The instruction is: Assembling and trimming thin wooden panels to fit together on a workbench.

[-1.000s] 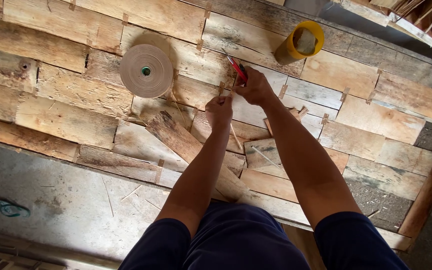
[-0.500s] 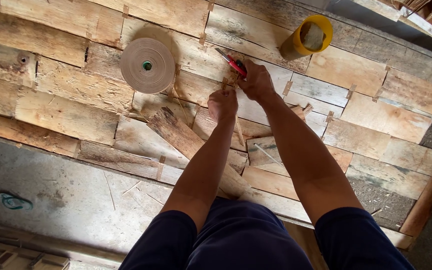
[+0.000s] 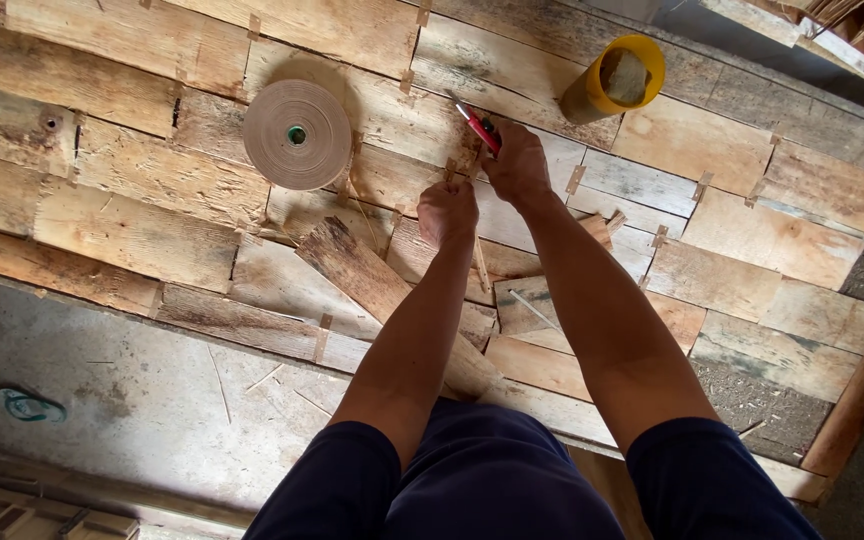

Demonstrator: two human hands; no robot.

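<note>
Near the middle of the patchwork of veneer sheets (image 3: pixel 132 235), the red-handled cutter (image 3: pixel 479 128) sits clenched in the right hand (image 3: pixel 518 165), its blade pointing up and left over a taped seam. Just beside and below it, the left hand (image 3: pixel 447 212) is closed on a thin wood strip (image 3: pixel 480 262), pressing down on the sheet. Left of both hands lies a roll of brown tape (image 3: pixel 297 134); a yellow cup (image 3: pixel 616 82) stands to the upper right. Bare concrete floor (image 3: pixel 132 400) borders the sheets below.
</note>
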